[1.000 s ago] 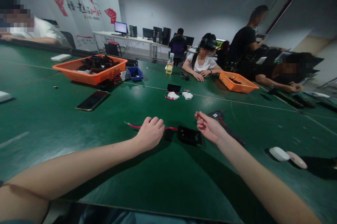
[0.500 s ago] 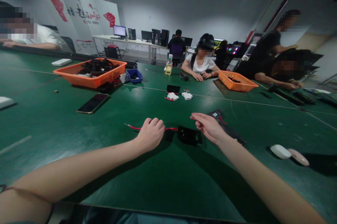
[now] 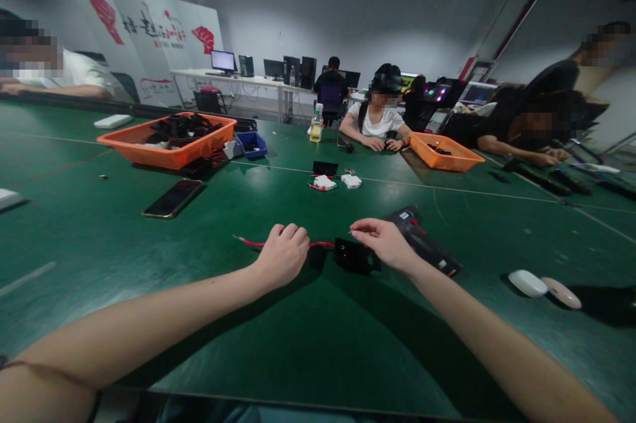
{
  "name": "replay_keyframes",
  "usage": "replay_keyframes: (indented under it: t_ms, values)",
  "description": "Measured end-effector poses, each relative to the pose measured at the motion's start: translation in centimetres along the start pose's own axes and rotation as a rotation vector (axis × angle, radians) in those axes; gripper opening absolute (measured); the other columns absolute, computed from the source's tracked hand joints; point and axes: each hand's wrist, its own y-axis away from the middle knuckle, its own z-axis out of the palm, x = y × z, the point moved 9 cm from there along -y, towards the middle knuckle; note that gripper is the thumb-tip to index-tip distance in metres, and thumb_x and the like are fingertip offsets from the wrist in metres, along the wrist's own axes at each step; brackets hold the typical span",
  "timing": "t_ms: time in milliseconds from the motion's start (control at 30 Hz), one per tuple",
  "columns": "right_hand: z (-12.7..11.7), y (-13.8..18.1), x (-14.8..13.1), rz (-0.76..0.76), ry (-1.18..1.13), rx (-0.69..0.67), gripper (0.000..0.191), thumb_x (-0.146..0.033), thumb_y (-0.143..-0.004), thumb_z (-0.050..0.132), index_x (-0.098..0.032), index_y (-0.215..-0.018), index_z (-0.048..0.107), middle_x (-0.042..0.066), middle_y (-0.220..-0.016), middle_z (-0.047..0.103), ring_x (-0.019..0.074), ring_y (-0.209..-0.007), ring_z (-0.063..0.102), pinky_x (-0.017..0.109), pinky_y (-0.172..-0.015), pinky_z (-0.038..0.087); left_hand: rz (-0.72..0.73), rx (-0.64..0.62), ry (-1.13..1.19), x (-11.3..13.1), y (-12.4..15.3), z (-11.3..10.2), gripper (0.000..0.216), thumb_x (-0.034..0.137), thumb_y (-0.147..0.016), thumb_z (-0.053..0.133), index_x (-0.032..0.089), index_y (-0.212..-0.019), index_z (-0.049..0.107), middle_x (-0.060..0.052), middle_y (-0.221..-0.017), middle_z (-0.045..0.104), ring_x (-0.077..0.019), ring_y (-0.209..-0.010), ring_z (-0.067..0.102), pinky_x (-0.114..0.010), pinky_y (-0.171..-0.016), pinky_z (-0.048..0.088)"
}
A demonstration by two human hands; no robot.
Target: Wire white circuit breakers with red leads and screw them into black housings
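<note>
My left hand [image 3: 284, 254] is closed round a red wire [image 3: 322, 244], whose bare end [image 3: 238, 238] sticks out to the left. The wire runs right into a small black plastic case [image 3: 348, 256] on the table. Just over the case, my right hand [image 3: 386, 242] pinches a tiny, screw-like piece [image 3: 350, 232] between thumb and fingertips, too small to make out well. Part of the case's right side is hidden behind this hand. Beyond my right wrist lies a dark power tool [image 3: 428, 245] with a red switch, like an electric screwdriver.
On the green table [image 3: 238, 337] lie a phone [image 3: 172, 199], white parts with red wires [image 3: 324, 183] and two small rounded cases [image 3: 527, 283]. Farther back are an orange basket of black parts [image 3: 173, 156], a blue bin [image 3: 252, 152], a bottle [image 3: 316, 128] and another orange basket [image 3: 447, 159]. Co-workers sit around.
My right hand has moved left and turned its fingertips down, bringing the tiny piece over the black case. My left hand stays on the red wire.
</note>
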Motion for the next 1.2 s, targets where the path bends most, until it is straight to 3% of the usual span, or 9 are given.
replay_keyframes:
  t_ms: [100,233,467,933,1200]
  values:
    - [0.6,0.7,-1.3,-0.106,0.228,-0.030,0.022,-0.038,-0.086,0.067,-0.021,-0.098,0.072,0.003,-0.082,0.069,0.0139,-0.061,0.054,0.028,-0.057,0.041,-0.003,0.003,-0.003,0.0,0.0,-0.1,0.021,0.022,-0.096,0.045,0.016,-0.094,0.065,-0.011,-0.093,0.059,-0.0250,-0.090,0.049,-0.041,-0.076,0.033]
    - [1.8,1.5,-3.4,-0.262,0.427,-0.064,0.014,-0.030,-0.090,0.062,-0.022,-0.096,0.072,0.005,-0.096,0.068,0.0147,-0.067,0.055,0.031,-0.064,0.044,-0.002,0.002,-0.004,0.1,0.1,-0.1,0.021,0.022,-0.096,0.045,0.016,-0.094,0.065,-0.011,-0.093,0.059,-0.0250,-0.090,0.049,-0.041,-0.076,0.033]
    - [3.1,2.0,-4.4,-0.328,0.617,-0.085,0.012,-0.020,-0.090,0.062,-0.021,-0.094,0.073,0.004,-0.100,0.066,0.0147,-0.075,0.059,0.029,-0.068,0.046,-0.005,0.005,-0.002,0.1,0.1,0.1,0.020,0.023,-0.096,0.045,0.016,-0.092,0.063,-0.009,-0.092,0.058,-0.0251,-0.088,0.049,-0.041,-0.074,0.032]
    - [3.5,1.8,-4.0,-0.316,0.731,-0.085,0.012,-0.023,-0.090,0.062,-0.023,-0.092,0.073,0.002,-0.103,0.069,0.0161,-0.081,0.064,0.029,-0.071,0.049,0.000,0.011,0.007,0.0,0.1,0.0,0.020,0.022,-0.097,0.045,0.016,-0.092,0.063,-0.009,-0.092,0.058,-0.0249,-0.088,0.049,-0.042,-0.074,0.031]
    - [3.3,2.5,-5.1,-0.373,0.725,-0.081,0.018,-0.017,-0.092,0.054,-0.021,-0.092,0.071,0.004,-0.101,0.067,0.0168,-0.085,0.063,0.030,-0.078,0.050,0.000,0.009,-0.001,0.0,0.1,0.1,0.020,0.023,-0.096,0.045,0.016,-0.094,0.063,-0.010,-0.092,0.058,-0.0250,-0.088,0.049,-0.041,-0.075,0.031]
